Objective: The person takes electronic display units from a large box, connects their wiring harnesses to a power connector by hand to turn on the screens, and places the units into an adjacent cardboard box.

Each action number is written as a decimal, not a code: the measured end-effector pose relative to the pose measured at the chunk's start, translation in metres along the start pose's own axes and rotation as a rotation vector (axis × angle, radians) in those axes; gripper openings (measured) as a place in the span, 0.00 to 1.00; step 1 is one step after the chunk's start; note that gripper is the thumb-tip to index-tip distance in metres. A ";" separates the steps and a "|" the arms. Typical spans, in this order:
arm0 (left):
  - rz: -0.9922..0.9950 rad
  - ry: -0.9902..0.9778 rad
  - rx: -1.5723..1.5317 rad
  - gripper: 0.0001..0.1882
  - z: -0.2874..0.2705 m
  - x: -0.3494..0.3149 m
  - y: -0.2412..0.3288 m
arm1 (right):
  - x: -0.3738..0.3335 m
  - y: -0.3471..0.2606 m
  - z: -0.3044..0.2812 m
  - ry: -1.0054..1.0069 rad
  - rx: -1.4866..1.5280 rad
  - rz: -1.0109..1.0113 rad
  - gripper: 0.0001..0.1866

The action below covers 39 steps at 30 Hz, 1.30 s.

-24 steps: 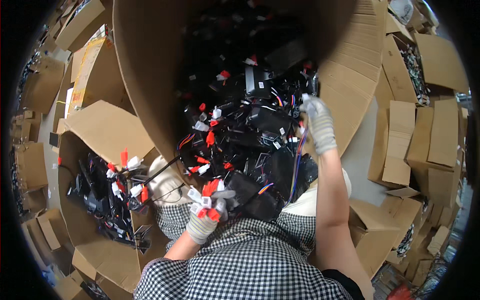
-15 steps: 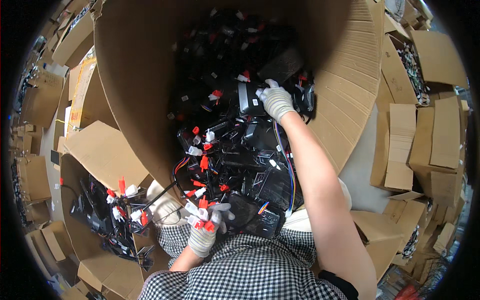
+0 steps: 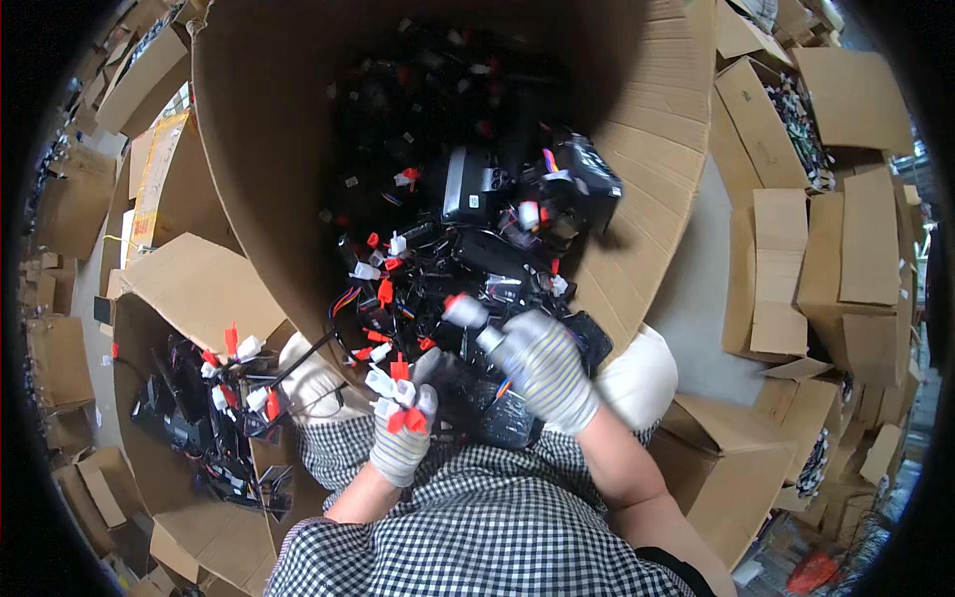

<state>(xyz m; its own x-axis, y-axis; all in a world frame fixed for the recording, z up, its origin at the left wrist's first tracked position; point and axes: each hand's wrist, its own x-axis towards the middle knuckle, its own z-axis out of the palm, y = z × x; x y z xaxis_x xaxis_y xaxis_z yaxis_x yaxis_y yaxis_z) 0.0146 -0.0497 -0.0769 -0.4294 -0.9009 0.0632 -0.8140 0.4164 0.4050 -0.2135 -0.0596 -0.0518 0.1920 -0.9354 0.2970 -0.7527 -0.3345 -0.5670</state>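
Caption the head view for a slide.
Left gloved hand holds red and white connectors; blurred right gloved hand above black devices in a cardboard box.

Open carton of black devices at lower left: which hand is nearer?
Left. The left hand, holding red and white connectors, is right of the carton; the right hand is farther right.

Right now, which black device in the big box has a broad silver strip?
The device left of and beyond the right hand; neighbours look mainly black.

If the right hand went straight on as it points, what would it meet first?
Probably the blurred red-and-white connector just ahead of the right hand, unless already held; depth is unclear.
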 end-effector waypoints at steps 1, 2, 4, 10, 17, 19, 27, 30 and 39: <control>-0.234 -0.207 -0.048 0.20 -0.019 0.001 0.019 | -0.010 -0.017 0.005 -0.022 0.078 0.005 0.12; -0.045 -0.025 -0.268 0.20 -0.014 -0.001 0.017 | -0.018 -0.034 0.007 -0.090 0.044 -0.018 0.12; -0.035 0.008 -0.995 0.23 -0.003 -0.010 0.014 | -0.036 -0.054 0.013 -0.222 0.060 0.043 0.12; -0.609 -0.180 -1.817 0.28 -0.026 -0.044 0.020 | -0.072 -0.089 -0.008 -0.346 0.356 -0.006 0.23; -0.416 -0.173 -1.449 0.39 -0.033 -0.045 0.021 | -0.093 -0.077 0.022 -0.281 0.758 -0.042 0.15; -0.366 -0.171 -1.335 0.43 -0.035 -0.045 0.017 | -0.070 -0.065 0.019 -0.177 0.644 -0.004 0.11; -0.264 -0.216 -1.245 0.34 -0.010 -0.054 0.000 | 0.033 -0.020 0.005 -0.112 -0.072 -0.242 0.11; -0.041 -0.054 -1.234 0.27 0.046 -0.052 -0.006 | 0.028 0.014 0.037 -0.264 0.067 -0.180 0.10; -0.013 -0.027 -1.262 0.21 -0.012 -0.067 0.013 | -0.062 0.042 0.017 0.414 0.950 0.966 0.18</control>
<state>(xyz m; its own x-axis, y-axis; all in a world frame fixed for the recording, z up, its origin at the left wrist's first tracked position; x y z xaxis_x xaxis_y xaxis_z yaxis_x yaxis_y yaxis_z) 0.0371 0.0143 -0.0649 -0.4441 -0.8951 0.0400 0.1149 -0.0126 0.9933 -0.2461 -0.0177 -0.1072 -0.4676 -0.7919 -0.3929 0.2562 0.3040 -0.9176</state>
